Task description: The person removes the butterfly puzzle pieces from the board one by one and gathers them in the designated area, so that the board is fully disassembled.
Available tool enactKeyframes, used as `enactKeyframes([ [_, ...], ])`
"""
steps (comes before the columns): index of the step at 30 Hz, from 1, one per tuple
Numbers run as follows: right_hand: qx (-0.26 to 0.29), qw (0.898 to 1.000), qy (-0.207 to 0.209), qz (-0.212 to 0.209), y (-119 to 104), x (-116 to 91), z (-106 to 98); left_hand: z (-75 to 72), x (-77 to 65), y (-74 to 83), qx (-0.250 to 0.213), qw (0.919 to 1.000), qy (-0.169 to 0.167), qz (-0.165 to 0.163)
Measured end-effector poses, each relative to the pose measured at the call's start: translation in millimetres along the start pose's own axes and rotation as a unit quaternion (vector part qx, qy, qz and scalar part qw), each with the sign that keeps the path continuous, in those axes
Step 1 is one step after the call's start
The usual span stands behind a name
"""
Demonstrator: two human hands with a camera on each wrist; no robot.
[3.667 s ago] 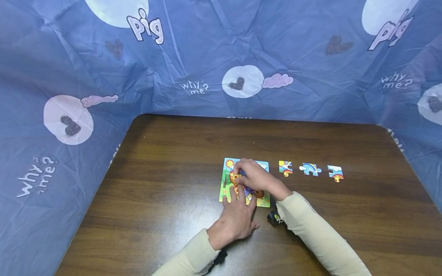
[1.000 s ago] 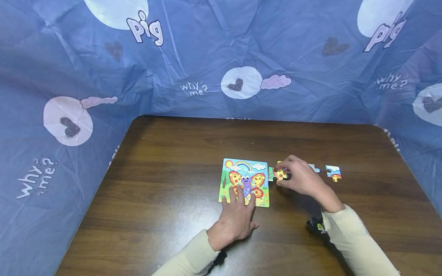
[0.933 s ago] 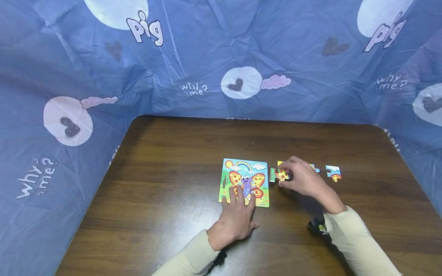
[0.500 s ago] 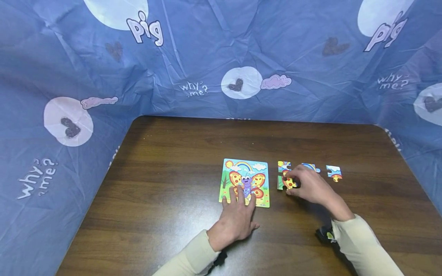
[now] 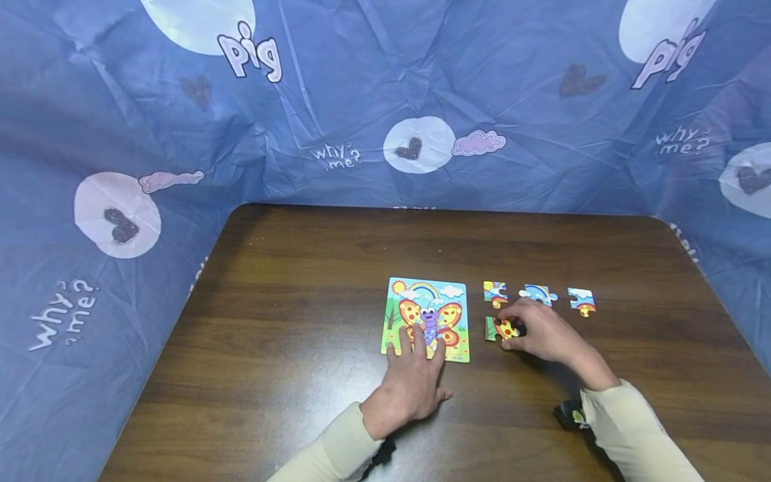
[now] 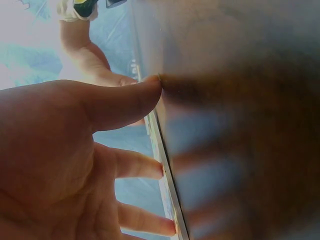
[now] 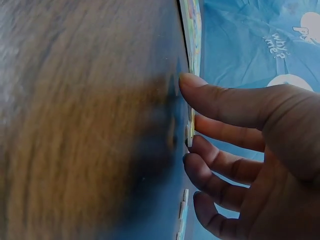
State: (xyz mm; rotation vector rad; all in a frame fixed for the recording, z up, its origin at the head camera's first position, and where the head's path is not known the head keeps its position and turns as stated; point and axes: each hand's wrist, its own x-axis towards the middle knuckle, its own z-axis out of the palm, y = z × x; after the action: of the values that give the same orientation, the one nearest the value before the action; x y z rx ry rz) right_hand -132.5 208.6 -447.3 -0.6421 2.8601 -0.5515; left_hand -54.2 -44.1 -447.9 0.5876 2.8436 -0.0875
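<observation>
A square butterfly jigsaw puzzle (image 5: 394,335) lies flat on the table. My left hand (image 5: 409,385) rests its spread fingertips on the near part of the puzzle, thumb off to the side; the left wrist view shows the fingers (image 6: 140,165) at the puzzle's thin edge. To the right of it, my right hand (image 5: 545,335) pinches a green, red and yellow puzzle piece (image 5: 502,329) between thumb and fingers, low at the tabletop. Part of that piece is hidden by the fingers. In the right wrist view the thumb (image 7: 215,100) is at the tabletop.
Three loose pieces lie in a row beyond my right hand: a sun piece (image 5: 494,292), a rainbow piece (image 5: 539,293) partly behind the hand, and a cloud piece (image 5: 581,300). A blue printed cloth (image 5: 337,100) hangs around the brown wooden table (image 5: 271,301).
My right hand has left the puzzle with the piece, moved right, then drawn it nearer, below the sun piece. The left hand has stayed in place.
</observation>
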Motion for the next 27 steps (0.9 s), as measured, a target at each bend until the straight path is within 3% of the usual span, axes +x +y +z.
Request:
enactKeyframes([
  [27,0.016,1.0,0.008,0.004,8.4,0.0,5.9,1.9,0.9,-0.4,0.0,1.0,0.008,-0.002],
])
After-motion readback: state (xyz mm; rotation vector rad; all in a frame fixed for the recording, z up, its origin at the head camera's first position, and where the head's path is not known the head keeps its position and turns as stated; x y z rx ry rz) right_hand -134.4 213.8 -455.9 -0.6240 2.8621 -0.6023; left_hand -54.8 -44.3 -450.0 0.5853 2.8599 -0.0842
